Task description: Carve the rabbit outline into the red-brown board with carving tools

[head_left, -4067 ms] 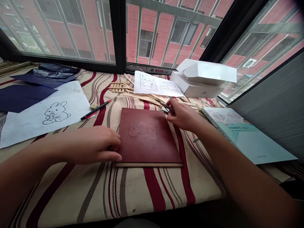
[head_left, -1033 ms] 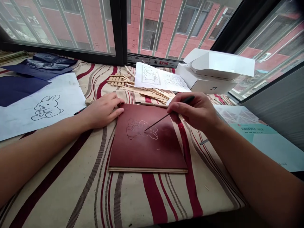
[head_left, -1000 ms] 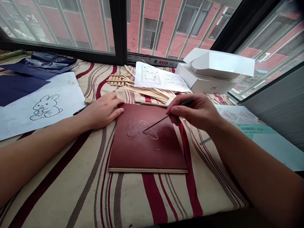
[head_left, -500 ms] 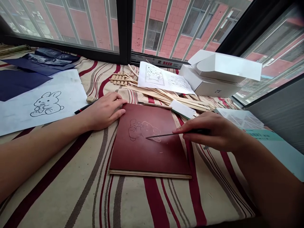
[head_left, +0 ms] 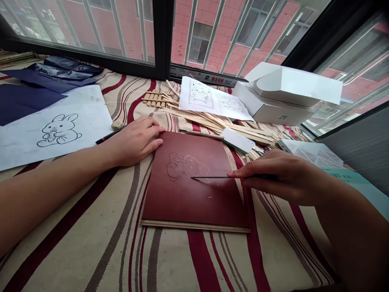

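A reddish-brown board [head_left: 182, 207] lies flat on the striped cloth, with a rabbit outline [head_left: 188, 166] on it, partly in pale cut lines and partly in dark ones. My left hand [head_left: 142, 140] holds the board's far left corner, its thumb and fingertips against the edge. Between the thumb and fingers of my right hand [head_left: 273, 176] is a thin, dark carving tool [head_left: 212, 177]; its handle is mostly hidden by the hand. The tool's tip rests at the rabbit's outline, near the head. Small pale shavings lie on the board.
A paper with a rabbit drawing [head_left: 60, 134] lies at left, beside dark blue sheets [head_left: 24, 103] and a black pen [head_left: 109, 134]. Behind the board are a brush-like stick [head_left: 202, 134], wooden strips [head_left: 206, 121], a printed sheet [head_left: 212, 99] and a white box [head_left: 273, 109]. A book [head_left: 349, 178] lies right.
The view has shifted slightly. The tool in my right hand lies at a flatter angle, and that wrist sits a little lower. My left hand stays at the board's corner.
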Demonstrator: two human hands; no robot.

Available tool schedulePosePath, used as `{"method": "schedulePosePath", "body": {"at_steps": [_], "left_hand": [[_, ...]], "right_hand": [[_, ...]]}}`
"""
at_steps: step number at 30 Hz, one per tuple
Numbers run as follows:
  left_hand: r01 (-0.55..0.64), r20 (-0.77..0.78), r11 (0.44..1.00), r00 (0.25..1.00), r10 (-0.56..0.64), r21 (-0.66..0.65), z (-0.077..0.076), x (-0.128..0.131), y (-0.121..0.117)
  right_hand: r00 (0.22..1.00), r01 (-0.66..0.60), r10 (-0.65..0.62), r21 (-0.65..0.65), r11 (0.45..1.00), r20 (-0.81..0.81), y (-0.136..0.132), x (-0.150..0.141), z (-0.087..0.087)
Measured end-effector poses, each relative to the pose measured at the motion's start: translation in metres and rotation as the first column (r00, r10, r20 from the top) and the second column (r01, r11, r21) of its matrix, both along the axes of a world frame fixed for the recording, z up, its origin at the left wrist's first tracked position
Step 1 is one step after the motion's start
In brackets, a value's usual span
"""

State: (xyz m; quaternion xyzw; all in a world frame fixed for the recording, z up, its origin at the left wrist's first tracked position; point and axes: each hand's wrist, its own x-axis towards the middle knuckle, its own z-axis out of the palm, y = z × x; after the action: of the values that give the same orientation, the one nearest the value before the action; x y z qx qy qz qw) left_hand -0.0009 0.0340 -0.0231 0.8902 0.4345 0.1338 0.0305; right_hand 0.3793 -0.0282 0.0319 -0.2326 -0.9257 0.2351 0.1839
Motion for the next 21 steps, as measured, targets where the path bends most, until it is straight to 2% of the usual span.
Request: {"method": "schedulePosePath", "body": {"at_steps": [6,12,15,21], "left_hand": [[0.001,-0.021,1.0,1.0,-0.001,0.004,0.0001,0.0004,0.0017],[-0.015,-0.151,1.0,0.988,0.016,0.009,0.0034,0.005,0.0017],[-0.015,-0.203,0.999,0.979,0.021,0.03,0.0047,0.0057,0.0021],[-0.003,-0.203,0.999,0.979,0.014,0.051,0.0045,0.0049,0.0023]], "right_hand": [[0.999,0.023,-0.023,-0.016,1.0,0.033,0.0038,0.0006,-0.0035],[0.998,-0.061,0.059,0.092,0.994,0.025,0.0003,-0.0075,-0.0024],[0.996,-0.088,0.084,0.101,0.991,0.037,0.0,-0.0057,0.0005],[0.997,-0.071,0.07,0.101,0.992,0.01,0.0013,-0.0061,-0.0034]]}}
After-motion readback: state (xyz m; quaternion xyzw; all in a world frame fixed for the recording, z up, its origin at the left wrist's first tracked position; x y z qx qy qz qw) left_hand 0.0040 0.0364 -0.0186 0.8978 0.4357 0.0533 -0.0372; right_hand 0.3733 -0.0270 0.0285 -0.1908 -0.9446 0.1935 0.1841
